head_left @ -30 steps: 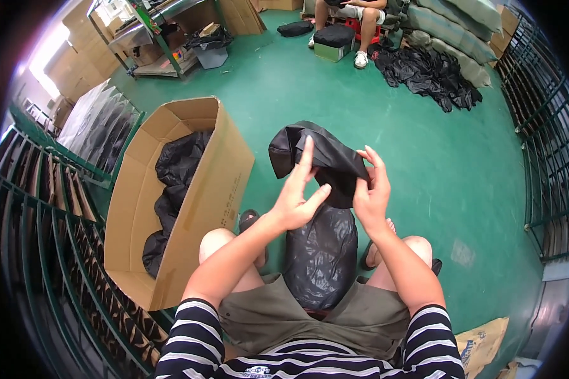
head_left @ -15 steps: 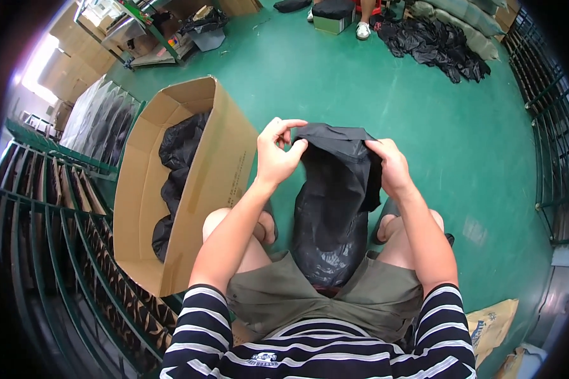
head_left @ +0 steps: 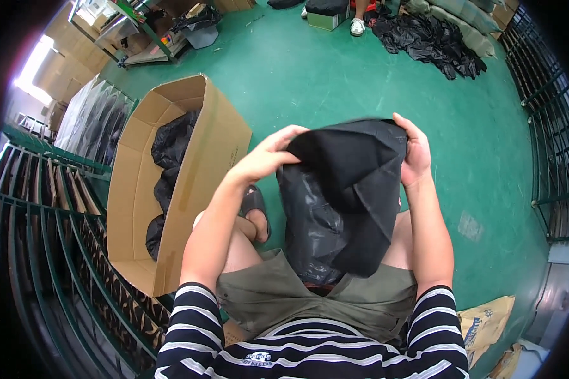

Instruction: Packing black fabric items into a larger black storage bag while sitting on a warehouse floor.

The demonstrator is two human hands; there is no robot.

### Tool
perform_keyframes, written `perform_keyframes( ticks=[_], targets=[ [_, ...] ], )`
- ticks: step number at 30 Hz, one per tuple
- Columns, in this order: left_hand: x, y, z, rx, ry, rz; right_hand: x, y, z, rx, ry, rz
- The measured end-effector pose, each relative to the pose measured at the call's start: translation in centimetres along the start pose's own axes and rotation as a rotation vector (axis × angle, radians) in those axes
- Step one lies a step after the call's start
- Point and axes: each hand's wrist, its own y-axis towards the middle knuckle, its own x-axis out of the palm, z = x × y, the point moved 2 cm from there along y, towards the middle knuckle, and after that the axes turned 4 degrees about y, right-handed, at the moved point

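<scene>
Between my knees stands a bulky black bag (head_left: 310, 221) with a shiny, wrinkled, plastic-like surface. A matte black cloth flap (head_left: 367, 158) spreads over its upper part and hangs down on the right side. My left hand (head_left: 269, 155) pinches the flap's left edge between thumb and fingers. At the upper right corner, my right hand (head_left: 416, 151) grips the cloth, with some fingers hidden behind it. What is inside the bag cannot be seen.
An open cardboard box (head_left: 215, 139) on my left holds several black wrapped bundles (head_left: 174, 142). Green metal racks (head_left: 76, 240) flank it. Black plastic bags (head_left: 423, 44) lie piled at the far right. A tan paper sack (head_left: 487, 322) sits at the lower right. Another person's foot (head_left: 358, 26) shows at the back.
The cloth flap has been spread wider and folded down over the bag's front right. My right hand has moved right and up; my left hand has shifted slightly left.
</scene>
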Motion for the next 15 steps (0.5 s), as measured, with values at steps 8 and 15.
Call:
perform_keyframes(
  ticks=[8, 15],
  targets=[
    [-3.1, -0.4, -1.2, 0.032, -0.967, -0.268, -2.0, -0.2, -0.8, 0.073, -0.12, 0.041],
    [-3.4, -0.9, -0.8, 0.255, -1.108, -0.28, -2.1, -0.3, -1.0, 0.04, -0.279, 0.061]
  ],
)
